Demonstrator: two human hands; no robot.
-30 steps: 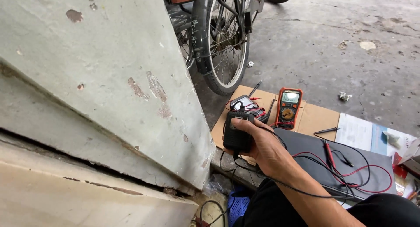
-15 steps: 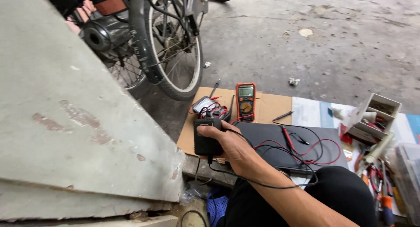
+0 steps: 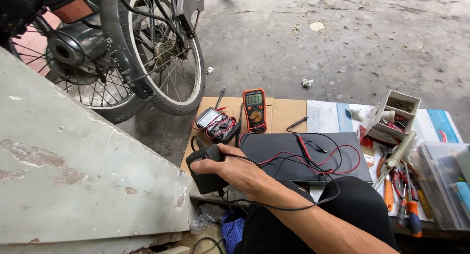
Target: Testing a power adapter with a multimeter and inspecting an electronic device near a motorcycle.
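My left hand point(image 3: 242, 174) is closed around a black power adapter point(image 3: 204, 171) at the left end of a cardboard sheet point(image 3: 288, 112). The adapter's thin black cable point(image 3: 293, 207) loops back over my dark-trousered knee. Just right of the hand lies a flat black laptop point(image 3: 293, 153) with red and black test leads point(image 3: 323, 156) draped across it. Beyond the hand sit a small dark meter point(image 3: 215, 122) and an orange multimeter point(image 3: 254, 109). My right hand is out of view.
A bicycle rear wheel point(image 3: 166, 72) with a hub motor point(image 3: 66, 48) stands at the top left. A peeling grey concrete slab point(image 3: 78, 185) fills the left. Pliers and screwdrivers point(image 3: 401, 195), a white parts box point(image 3: 391, 114) and a clear plastic case point(image 3: 440, 185) lie at the right.
The view has swung right and down, bringing the tools and boxes at the right into sight. My hand keeps hold of the adapter at the same spot by the cardboard's left end.
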